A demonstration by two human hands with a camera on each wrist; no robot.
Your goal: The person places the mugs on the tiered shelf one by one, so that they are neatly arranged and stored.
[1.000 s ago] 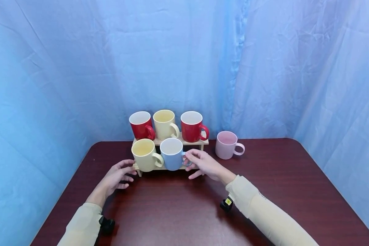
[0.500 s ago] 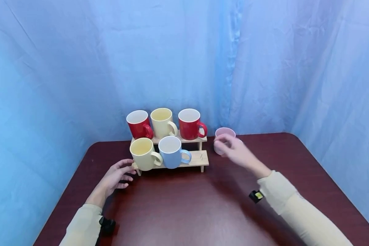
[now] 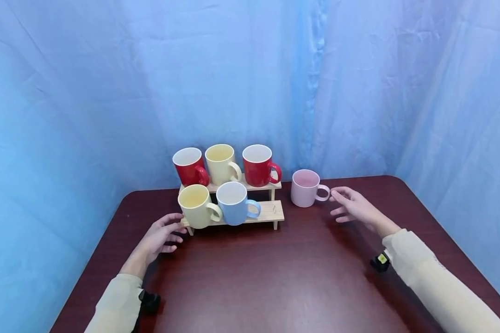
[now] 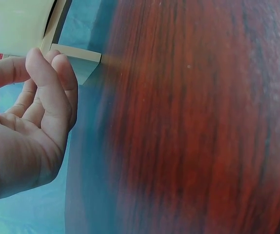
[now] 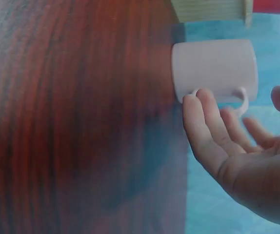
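In the head view my left hand (image 3: pixel 158 237) is at the left end of a two-tier wooden rack (image 3: pixel 267 212), fingertips right at the lower shelf's end, fingers loosely bent. On that shelf stand a pale yellow mug (image 3: pixel 196 213) and a light blue mug (image 3: pixel 232 207). Farther right, my right hand (image 3: pixel 358 208) reaches toward a pink mug (image 3: pixel 303 193) upright on the table, fingertips close to its handle. The right wrist view has the relaxed fingers (image 5: pixel 196 122) overlapping the handle side of this mug (image 5: pixel 213 68).
Along the upper shelf stand a red mug (image 3: pixel 190 172), another pale yellow mug (image 3: pixel 221 169) and a second red mug (image 3: pixel 257 171). The dark reddish wooden table (image 3: pixel 250 277) has rounded back corners. Blue curtains (image 3: pixel 250 83) hang behind and at both sides.
My right hand has left the blue mug's handle, passed in front of the pink mug and come to its right side. The left hand stays at the rack's end.
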